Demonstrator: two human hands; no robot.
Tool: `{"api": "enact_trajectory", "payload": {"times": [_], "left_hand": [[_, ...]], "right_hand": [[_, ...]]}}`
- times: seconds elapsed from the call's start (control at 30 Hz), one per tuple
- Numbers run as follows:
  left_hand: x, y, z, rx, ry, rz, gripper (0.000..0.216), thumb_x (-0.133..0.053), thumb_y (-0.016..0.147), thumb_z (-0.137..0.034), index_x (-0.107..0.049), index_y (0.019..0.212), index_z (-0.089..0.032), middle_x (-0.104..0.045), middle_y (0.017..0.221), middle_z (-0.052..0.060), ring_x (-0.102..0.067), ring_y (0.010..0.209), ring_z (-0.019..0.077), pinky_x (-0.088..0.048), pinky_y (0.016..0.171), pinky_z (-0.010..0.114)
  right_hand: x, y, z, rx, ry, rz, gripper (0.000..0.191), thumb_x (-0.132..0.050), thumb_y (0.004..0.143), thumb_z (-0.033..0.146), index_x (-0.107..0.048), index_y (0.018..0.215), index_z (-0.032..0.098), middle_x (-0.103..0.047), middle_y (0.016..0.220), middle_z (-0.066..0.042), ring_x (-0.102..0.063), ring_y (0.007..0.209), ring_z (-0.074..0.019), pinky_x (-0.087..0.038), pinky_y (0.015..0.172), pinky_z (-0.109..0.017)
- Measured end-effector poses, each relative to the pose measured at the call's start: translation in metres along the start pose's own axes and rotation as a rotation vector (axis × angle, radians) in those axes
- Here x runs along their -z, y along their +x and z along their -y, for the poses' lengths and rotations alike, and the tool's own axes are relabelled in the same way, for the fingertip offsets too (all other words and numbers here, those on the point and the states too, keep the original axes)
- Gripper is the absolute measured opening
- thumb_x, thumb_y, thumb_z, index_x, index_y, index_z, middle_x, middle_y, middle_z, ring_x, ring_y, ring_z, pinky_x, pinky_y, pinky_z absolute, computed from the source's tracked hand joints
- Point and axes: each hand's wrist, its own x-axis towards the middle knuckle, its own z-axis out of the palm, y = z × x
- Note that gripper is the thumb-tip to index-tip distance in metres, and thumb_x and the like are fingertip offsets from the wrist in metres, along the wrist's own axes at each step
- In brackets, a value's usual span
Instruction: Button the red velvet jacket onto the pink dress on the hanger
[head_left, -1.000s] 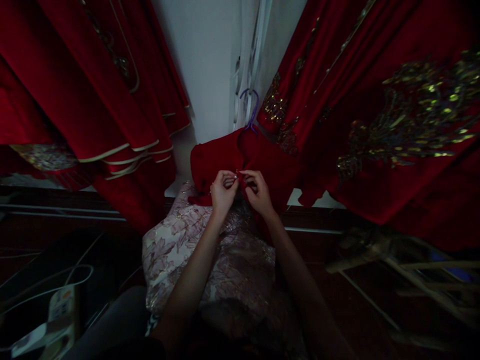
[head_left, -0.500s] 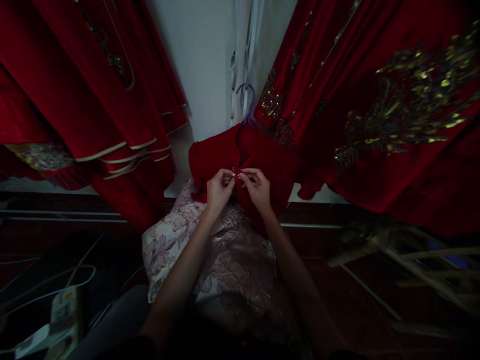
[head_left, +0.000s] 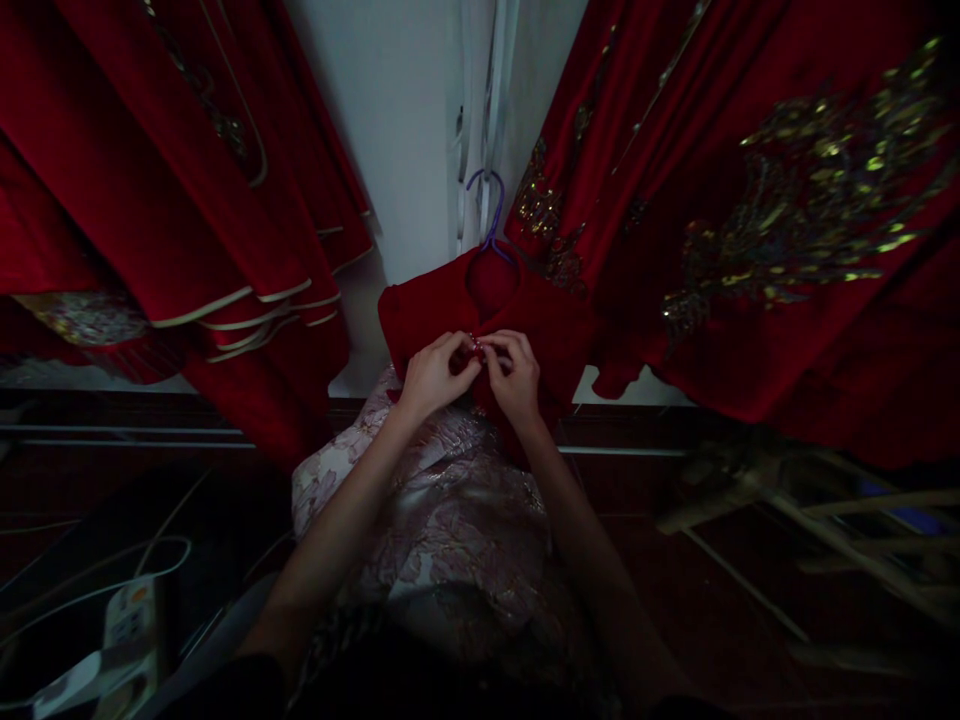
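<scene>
A small red velvet garment (head_left: 559,325) hangs on a purple hanger (head_left: 487,205) in front of me, its round neck opening showing at the top. My left hand (head_left: 433,375) and my right hand (head_left: 514,375) meet at its front, just below the neckline. Both pinch the red cloth around a tiny shiny fastening between their fingertips. A pale floral brocade fabric (head_left: 442,520) lies under my forearms.
Long red velvet gowns (head_left: 180,200) with cream piping hang at the left. A red gown with gold embroidery (head_left: 787,230) hangs at the right. A white wall (head_left: 405,130) stands behind. A power strip with cables (head_left: 127,620) lies low left, a light-coloured frame (head_left: 810,530) at right.
My hands have stayed pinched together at the garment's front and shifted slightly upward; the left hand's fingers have turned more toward the right hand. The view has dipped a little.
</scene>
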Motion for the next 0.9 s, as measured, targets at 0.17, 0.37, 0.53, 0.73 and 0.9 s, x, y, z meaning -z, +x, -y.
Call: {"api": "enact_trajectory", "payload": {"times": [0.17,0.37,0.53,0.73,0.9], "left_hand": [[0.002,0.008,-0.002,-0.044,0.066,0.040,0.014,-0.053,0.085,-0.034,-0.057,0.087,-0.021,-0.063,0.082,0.002,-0.058,0.069,0.0147,-0.042,0.065,0.025],[0.010,0.013,-0.007,-0.122,0.175,0.167,0.015,-0.049,0.087,-0.031,-0.057,0.092,-0.019,-0.064,0.085,0.003,-0.058,0.067,0.0144,-0.039,0.061,0.024],[0.017,0.022,-0.005,-0.224,0.249,0.250,0.016,-0.049,0.088,-0.031,-0.058,0.091,-0.018,-0.063,0.084,0.003,-0.059,0.071,0.0154,-0.040,0.063,0.025],[0.019,0.033,-0.001,-0.332,0.340,0.303,0.015,-0.047,0.088,-0.027,-0.059,0.088,-0.018,-0.063,0.085,0.005,-0.059,0.075,0.0170,-0.039,0.062,0.026],[0.012,0.031,0.000,-0.341,0.271,0.301,0.016,-0.046,0.088,-0.025,-0.060,0.089,-0.019,-0.062,0.086,0.005,-0.058,0.079,0.0176,-0.042,0.068,0.027]], "right_hand": [[0.005,0.000,-0.002,0.001,0.095,0.045,0.016,-0.053,0.089,0.026,-0.064,0.102,0.025,-0.055,0.108,-0.005,-0.059,0.100,-0.0155,-0.058,0.077,-0.028],[0.012,0.004,-0.008,-0.004,0.135,0.079,0.019,-0.058,0.087,0.027,-0.062,0.106,0.025,-0.055,0.109,-0.004,-0.061,0.092,-0.0131,-0.059,0.082,-0.030],[0.011,0.008,-0.013,-0.012,0.126,0.080,0.027,-0.061,0.084,0.027,-0.058,0.111,0.025,-0.057,0.107,-0.005,-0.061,0.092,-0.0139,-0.059,0.083,-0.030],[0.013,0.014,-0.013,0.071,0.041,0.147,0.035,-0.056,0.085,0.019,-0.056,0.120,0.024,-0.054,0.109,-0.006,-0.060,0.094,-0.0144,-0.058,0.085,-0.030],[0.014,0.018,-0.016,0.105,-0.010,0.168,0.043,-0.053,0.080,0.011,-0.053,0.121,0.024,-0.052,0.112,-0.007,-0.057,0.098,-0.0157,-0.055,0.088,-0.031]]}}
